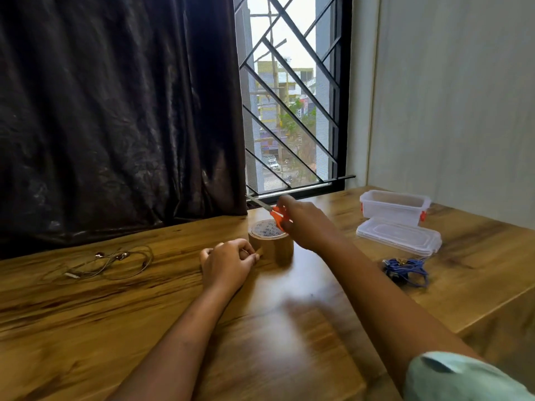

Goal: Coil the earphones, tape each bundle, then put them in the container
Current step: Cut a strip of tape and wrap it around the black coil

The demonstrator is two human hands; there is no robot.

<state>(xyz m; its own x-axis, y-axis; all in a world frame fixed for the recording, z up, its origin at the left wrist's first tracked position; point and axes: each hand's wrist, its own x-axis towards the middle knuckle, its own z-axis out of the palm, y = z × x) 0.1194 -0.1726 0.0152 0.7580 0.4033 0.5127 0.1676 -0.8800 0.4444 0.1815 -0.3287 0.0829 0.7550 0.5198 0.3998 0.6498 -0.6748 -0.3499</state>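
Observation:
A roll of brown tape (272,241) stands on the wooden table (173,314) near its middle. My left hand (227,263) rests just left of the roll and pinches the tape's loose end. My right hand (307,224) hovers over the roll and grips orange-handled scissors (267,211), blades pointing left and away. A loosely coiled pale earphone (115,263) lies at the left. A bundled blue earphone (405,270) lies at the right. The clear container (395,206) with orange clips stands open at the back right, its lid (399,237) flat in front of it.
A dark curtain (115,111) hangs behind the table's left side. A barred window (292,96) is behind the tape roll. A pale wall (457,96) closes the right. The table's right edge drops off near the blue earphone.

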